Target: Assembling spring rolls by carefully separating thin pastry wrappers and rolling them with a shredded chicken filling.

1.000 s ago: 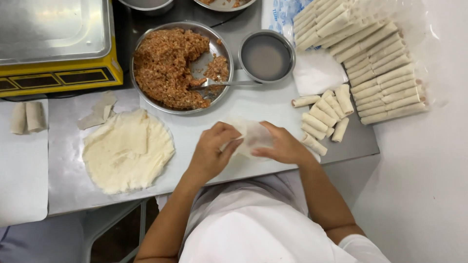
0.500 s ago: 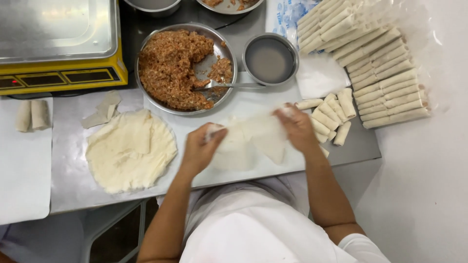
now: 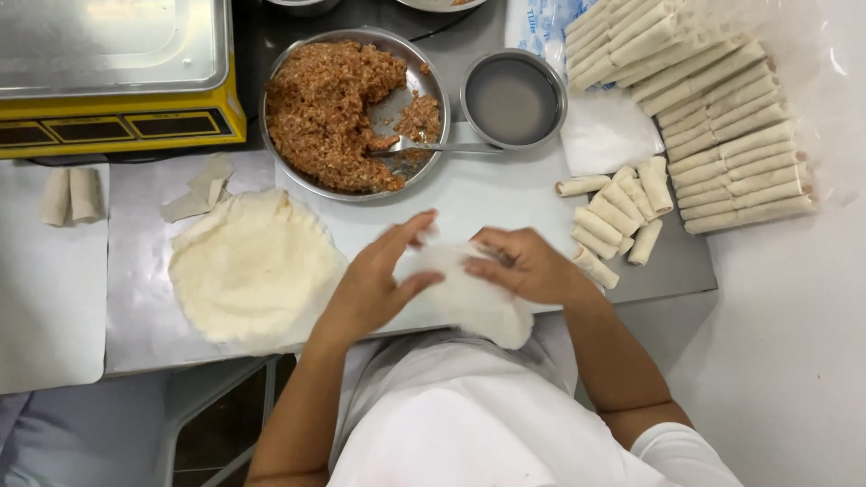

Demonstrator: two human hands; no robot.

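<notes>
Moved closer together since 0.5 s ago: left hand (image 3: 379,284) & right hand (image 3: 528,266), then spread wide across wrapper (image 3: 465,293), now both drawn in over its middle at table (image 3: 144,298) edge. Wrapper itself gathered from a flat sheet into a smaller, rumpled white shape, hanging partly off near edge, toward body.

Left fingers (image 3: 410,233) apart & stretched, tips pointing up-right, thumb pressed on wrapper just below them. Right fingers (image 3: 492,261) curled together, laid on wrapper's right side, tips facing left fingers w/ a small gap between. Neither hand clamped tight; both touching wrapper only.

Beyond fingertips: round metal pan (image 3: 352,113) w/ reddish-brown filling (image 3: 320,113), spoon (image 3: 433,147) resting in it, handle pointing right. Just right of pan, small metal bowl (image 3: 514,97) w/ greyish liquid. Left of left fingers, well apart: stack of round wrappers (image 3: 253,266), a few torn scraps (image 3: 198,189) above it. Right of right fingers, near: loose finished rolls (image 3: 618,212) in a small heap; farther right, long rows of rolls (image 3: 713,117) on clear plastic. Far left: two short rolls (image 3: 70,196) on a white sheet, yellow scale (image 3: 113,77) w/ steel top above them. White-clad torso below hands, at bottom.
</notes>
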